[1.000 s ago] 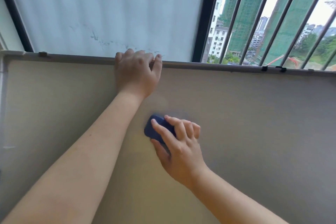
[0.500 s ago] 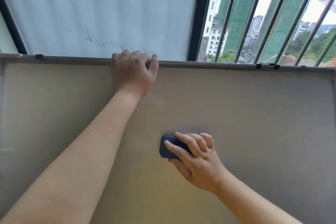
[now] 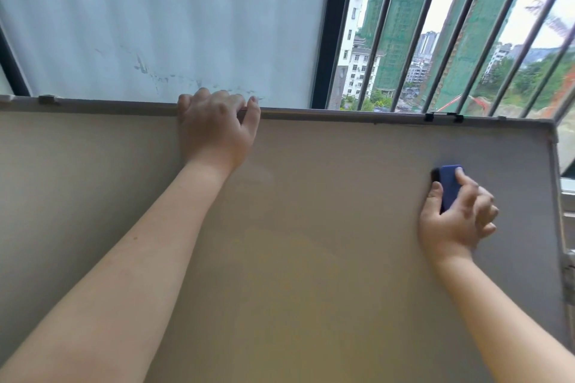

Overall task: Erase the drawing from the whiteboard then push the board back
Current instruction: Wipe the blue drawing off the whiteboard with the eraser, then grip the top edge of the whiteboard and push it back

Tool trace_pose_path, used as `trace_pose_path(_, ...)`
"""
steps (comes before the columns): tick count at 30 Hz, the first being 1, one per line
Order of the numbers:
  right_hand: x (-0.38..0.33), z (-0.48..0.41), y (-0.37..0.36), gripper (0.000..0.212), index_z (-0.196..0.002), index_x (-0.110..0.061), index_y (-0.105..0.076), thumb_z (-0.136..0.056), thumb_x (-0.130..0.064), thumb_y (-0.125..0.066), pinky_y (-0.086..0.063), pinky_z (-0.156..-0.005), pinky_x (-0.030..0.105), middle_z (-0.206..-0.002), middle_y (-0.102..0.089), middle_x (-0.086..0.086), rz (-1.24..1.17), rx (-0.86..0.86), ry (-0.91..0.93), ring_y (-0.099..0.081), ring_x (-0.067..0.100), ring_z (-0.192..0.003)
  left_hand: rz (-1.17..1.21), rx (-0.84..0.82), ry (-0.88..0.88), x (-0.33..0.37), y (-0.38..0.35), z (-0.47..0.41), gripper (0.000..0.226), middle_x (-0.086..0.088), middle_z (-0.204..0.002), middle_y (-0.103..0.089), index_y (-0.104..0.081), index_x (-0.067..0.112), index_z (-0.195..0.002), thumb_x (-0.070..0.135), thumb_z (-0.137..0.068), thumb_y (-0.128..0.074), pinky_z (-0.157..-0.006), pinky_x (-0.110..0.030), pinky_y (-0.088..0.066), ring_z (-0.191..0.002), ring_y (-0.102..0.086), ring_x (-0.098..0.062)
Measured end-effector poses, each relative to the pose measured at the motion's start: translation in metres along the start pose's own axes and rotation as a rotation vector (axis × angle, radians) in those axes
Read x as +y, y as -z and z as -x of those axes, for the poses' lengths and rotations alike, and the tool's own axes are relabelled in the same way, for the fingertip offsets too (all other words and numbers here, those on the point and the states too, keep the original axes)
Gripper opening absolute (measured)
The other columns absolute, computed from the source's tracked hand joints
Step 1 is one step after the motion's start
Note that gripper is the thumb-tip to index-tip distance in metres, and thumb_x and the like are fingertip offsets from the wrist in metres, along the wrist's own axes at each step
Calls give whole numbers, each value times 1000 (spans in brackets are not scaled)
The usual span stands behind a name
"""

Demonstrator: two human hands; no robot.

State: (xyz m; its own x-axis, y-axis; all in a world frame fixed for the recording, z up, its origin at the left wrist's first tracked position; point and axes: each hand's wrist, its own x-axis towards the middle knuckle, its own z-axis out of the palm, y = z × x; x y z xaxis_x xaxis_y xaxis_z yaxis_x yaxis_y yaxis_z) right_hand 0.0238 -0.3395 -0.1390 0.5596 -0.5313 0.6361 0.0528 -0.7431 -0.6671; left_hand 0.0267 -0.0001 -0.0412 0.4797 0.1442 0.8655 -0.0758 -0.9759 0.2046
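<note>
A large whiteboard (image 3: 326, 227) fills the lower part of the head view, its surface pale and bare where I can see it. My left hand (image 3: 214, 127) grips the board's top edge, fingers curled over the frame. Near the board's right edge, my right hand (image 3: 457, 214) holds a dark blue eraser (image 3: 449, 186), upright and pressed against the surface. No drawing marks show on the board.
Behind the board is a frosted window pane (image 3: 171, 19) with scratched marks low down. To the right, grey metal bars (image 3: 466, 31) cover an open window with green-netted towers beyond. Two small black clips (image 3: 443, 117) sit on the board's top edge.
My right hand has carried the eraser from the board's middle far to the right, close to the right edge, turning it upright. My left hand stays on the top edge.
</note>
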Motion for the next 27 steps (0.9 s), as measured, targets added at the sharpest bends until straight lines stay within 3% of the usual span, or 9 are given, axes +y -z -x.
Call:
trace_pose_path(3, -2, 14, 4, 51, -132, -21, -43, -85, -43, -45, -20, -102, 47, -133, -40, 19, -33, -65, 40, -31, 32, -124, 3, 13, -1, 0, -1, 0, 43, 1, -62, -46, -39, 18, -58, 41, -95, -37, -75, -40, -27, -70, -37, -25)
trace_pose_path(10, -37, 9, 17, 57, -132, -24, -40, -82, -50, -48, -12, -105, 40, -137, -36, 12, -51, -211, 402, -25, 24, -130, 4, -2, -12, 1, 2, 1, 46, -3, -65, -56, -43, 18, -60, 47, -95, -35, -75, -40, -28, -70, -39, -25)
trace_pose_path(14, -84, -35, 22, 63, -138, -37, -34, -80, -48, -58, -5, -102, 29, -142, -31, 3, 152, -411, 637, -14, 17, -135, -109, -267, -50, 0, 16, -4, 62, 3, -83, -53, -51, 21, -77, 80, -78, -33, -79, -40, -27, -87, -44, -25)
trace_pose_path(17, -112, -59, 22, 78, -142, -43, -25, -75, -41, -66, -12, -98, 32, -148, -25, -5, 263, -642, 612, -9, 7, -132, -242, -565, -115, -3, 34, -14, 84, 2, -108, -51, -47, 25, -104, 93, -55, -42, -88, -41, -29, -106, -43, -23)
trace_pose_path(20, -129, -68, 19, 95, -143, -50, -16, -67, -43, -73, -18, -103, 40, -152, -20, -9, 378, -802, 595, -10, 11, -137, -280, -760, -156, -6, 46, -22, 102, 0, -120, -44, -39, 25, -121, 85, -43, -64, -91, -39, -27, -115, -37, -23)
trace_pose_path(23, -138, -72, 17, 103, -142, -53, -14, -62, -45, -78, -21, -109, 45, -146, -26, -9, 397, -866, 537, -17, 16, -133, -324, -825, -161, -4, 49, -26, 112, -2, -122, -42, -33, 24, -126, 80, -37, -73, -92, -38, -27, -116, -36, -24)
trace_pose_path(27, -139, -78, 15, 102, -140, -48, -20, -59, -47, -81, -11, -113, 56, -147, -27, -7, 400, -908, 488, -16, 20, -138, -344, -814, -156, 1, 46, -23, 112, -3, -120, -43, -33, 22, -125, 77, -36, -76, -92, -38, -28, -114, -37, -25)
